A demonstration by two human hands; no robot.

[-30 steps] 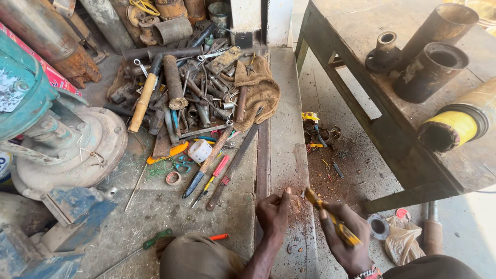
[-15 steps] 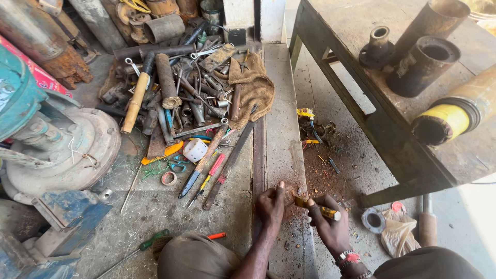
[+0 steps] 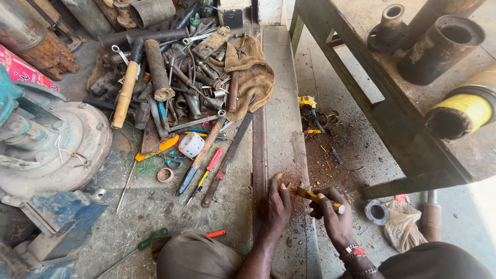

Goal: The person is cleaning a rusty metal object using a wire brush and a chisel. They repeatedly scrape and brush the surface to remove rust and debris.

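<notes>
Right hand is closed around a yellow-handled tool; its working end meets the concrete step, just beside the left hand, which presses flat on that step with fingers spread. Handling judgement — the tool looks rigid and light, its rusty dust possibly slippery; grip mid-handle. Labels: a red printed package lies at far left, a white tape roll among the rusted tools, a crumpled plastic bag under the metal workbench.
</notes>
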